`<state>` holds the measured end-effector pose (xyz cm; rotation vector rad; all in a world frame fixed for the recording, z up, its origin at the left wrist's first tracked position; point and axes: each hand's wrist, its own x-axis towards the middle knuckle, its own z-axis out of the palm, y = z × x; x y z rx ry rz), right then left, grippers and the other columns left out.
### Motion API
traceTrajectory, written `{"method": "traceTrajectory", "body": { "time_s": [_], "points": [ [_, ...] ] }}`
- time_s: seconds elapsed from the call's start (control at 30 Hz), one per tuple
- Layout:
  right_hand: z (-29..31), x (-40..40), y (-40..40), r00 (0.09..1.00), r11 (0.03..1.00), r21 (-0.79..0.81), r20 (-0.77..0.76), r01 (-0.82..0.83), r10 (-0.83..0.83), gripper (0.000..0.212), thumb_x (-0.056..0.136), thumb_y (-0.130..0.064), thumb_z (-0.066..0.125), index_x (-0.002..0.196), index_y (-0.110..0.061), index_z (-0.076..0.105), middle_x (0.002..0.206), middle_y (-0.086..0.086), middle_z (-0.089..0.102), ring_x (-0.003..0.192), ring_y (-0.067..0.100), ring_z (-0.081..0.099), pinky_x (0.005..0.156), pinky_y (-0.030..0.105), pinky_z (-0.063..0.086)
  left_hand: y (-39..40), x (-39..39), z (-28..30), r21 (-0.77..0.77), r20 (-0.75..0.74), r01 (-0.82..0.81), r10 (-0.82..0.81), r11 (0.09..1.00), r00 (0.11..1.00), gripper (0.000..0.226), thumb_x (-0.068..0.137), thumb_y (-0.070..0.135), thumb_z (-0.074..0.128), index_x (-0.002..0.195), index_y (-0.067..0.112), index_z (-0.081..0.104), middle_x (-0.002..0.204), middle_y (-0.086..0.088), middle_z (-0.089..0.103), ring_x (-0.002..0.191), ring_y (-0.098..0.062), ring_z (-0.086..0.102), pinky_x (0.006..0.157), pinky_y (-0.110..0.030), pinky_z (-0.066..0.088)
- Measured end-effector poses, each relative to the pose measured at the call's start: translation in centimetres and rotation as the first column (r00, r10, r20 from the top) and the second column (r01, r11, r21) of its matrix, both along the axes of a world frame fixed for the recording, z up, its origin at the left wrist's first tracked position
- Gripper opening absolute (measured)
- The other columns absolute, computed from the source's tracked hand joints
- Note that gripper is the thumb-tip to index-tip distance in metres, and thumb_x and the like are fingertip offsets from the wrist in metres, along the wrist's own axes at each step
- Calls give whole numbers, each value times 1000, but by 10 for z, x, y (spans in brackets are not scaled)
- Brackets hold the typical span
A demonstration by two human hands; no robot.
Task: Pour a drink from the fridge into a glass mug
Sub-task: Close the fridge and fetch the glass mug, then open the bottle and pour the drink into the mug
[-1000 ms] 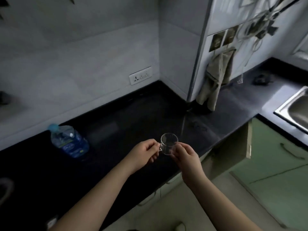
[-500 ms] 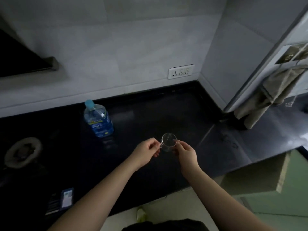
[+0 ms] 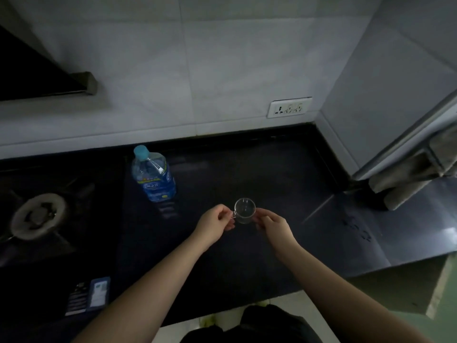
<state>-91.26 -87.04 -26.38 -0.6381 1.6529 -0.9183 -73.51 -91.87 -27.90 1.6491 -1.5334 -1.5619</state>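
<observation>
A small clear glass mug (image 3: 244,210) is upright over the dark countertop (image 3: 272,174), and both my hands hold it. My left hand (image 3: 216,222) pinches its handle on the left side. My right hand (image 3: 272,222) has its fingertips against the mug's right wall. The mug looks empty. A water bottle (image 3: 153,174) with a light blue cap and blue label stands upright on the counter, to the left of and behind the mug, apart from both hands.
A gas stove burner (image 3: 37,216) sits at the left, with a dark range hood (image 3: 44,78) above it. A wall socket (image 3: 289,107) is on the white tiles. A cloth (image 3: 408,184) hangs at the right. A small blue-and-white card (image 3: 97,293) lies near the counter's front edge.
The view swung left, from the sink side to the stove. My hands kept holding the mug in front of me, now closer to the bottle.
</observation>
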Motion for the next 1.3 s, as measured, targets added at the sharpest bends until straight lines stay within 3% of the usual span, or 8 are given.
{"method": "traceTrajectory", "body": {
  "time_s": [0.13,0.3,0.77,0.93,1.3],
  "points": [
    [-12,-15,-18,997,997,23,1,-80,80,42,94,-2,38,122,-20,64,113,-8,69,110,7,61,92,25,49,-9,-18,-4,36,11,-41,41,998,999,11,100,23,54,97,22,65,92,3,72,80,-6,72,71,-20,57],
    [-21,-35,-39,996,994,51,12,-94,93,43,94,3,36,122,-17,63,112,-6,67,112,11,60,104,32,46,-21,-41,-15,58,46,-83,80,995,996,14,100,22,55,92,23,66,91,1,72,82,-10,72,80,-30,60],
    [-31,-46,-59,993,990,88,57,-113,108,42,97,2,40,131,-16,57,126,-2,63,117,10,57,106,32,44,-34,-60,-23,104,135,-119,104,987,985,16,102,23,51,95,21,65,94,0,70,87,-11,70,86,-32,58],
    [-33,-45,-60,993,989,109,74,-98,90,40,97,1,41,130,-15,58,128,2,63,120,15,57,106,36,44,-34,-61,-25,113,163,-125,106,986,981,15,101,24,51,96,22,65,94,2,70,85,-9,69,80,-25,57],
    [-39,-49,-52,991,982,141,71,-125,116,42,96,6,40,131,-11,56,129,6,63,121,17,57,105,33,45,-30,-62,-33,139,195,-120,91,983,977,15,101,24,51,96,23,64,95,2,70,85,-9,69,83,-30,58]
  ]
}}
